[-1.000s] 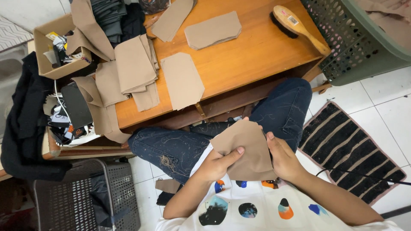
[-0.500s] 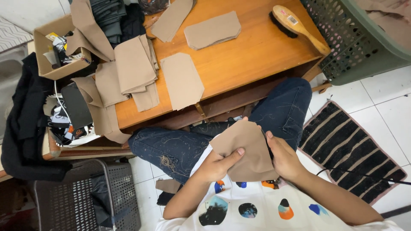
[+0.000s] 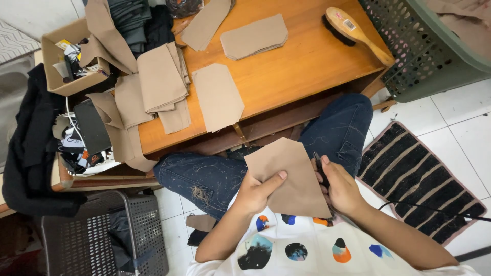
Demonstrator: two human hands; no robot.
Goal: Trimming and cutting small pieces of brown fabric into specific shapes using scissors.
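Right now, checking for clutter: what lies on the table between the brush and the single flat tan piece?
Head view: a stack of tan pieces between brush and flat piece.

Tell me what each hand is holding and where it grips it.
The left hand pinches the tan fabric piece at its lower left edge, thumb on top. The right hand holds a small dark tool at the fabric's right edge.

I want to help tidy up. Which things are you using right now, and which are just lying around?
In use:
- tan fabric piece, held by left hand
- dark tool, in right hand

Lying about:
- wooden brush on the table
- other cut pieces
- folded stack
- cardboard box
- green basket
- striped mat
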